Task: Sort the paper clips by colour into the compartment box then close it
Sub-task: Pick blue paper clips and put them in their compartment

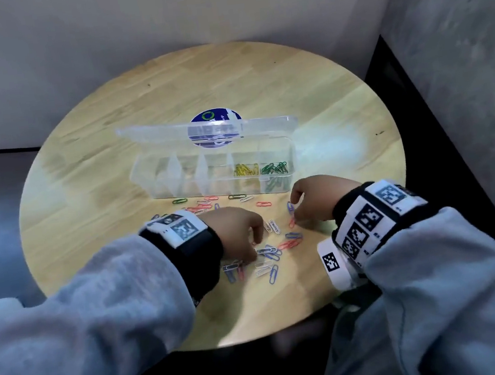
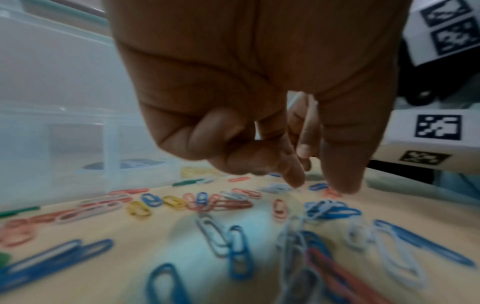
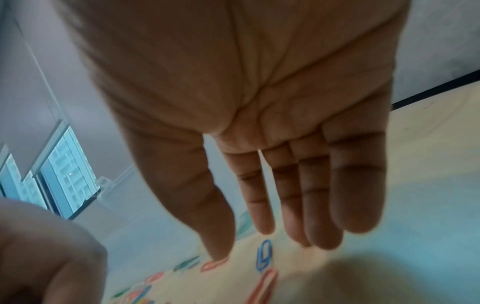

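The paper clips [image 1: 274, 248] are light, thin, stiff wire with a smooth coat, so I judge they slip easily and must be pinched at the edge with fingertips. They lie scattered on the table [image 1: 112, 160], red, blue, white and a few green and yellow, in front of the clear compartment box [image 1: 213, 172], whose lid stands open with yellow and green ones inside. My left hand [image 1: 239, 229] curls over the pile, though whether it holds a clip I cannot tell, and my right hand [image 3: 272, 164] is spread with straight fingers and holds nothing.

A round light-wood table [image 1: 167, 103] stands in a corner against pale grey walls [image 1: 96, 34], with a blue round sticker [image 1: 215, 116] at its middle and a dark floor [image 1: 417, 104] to its right.
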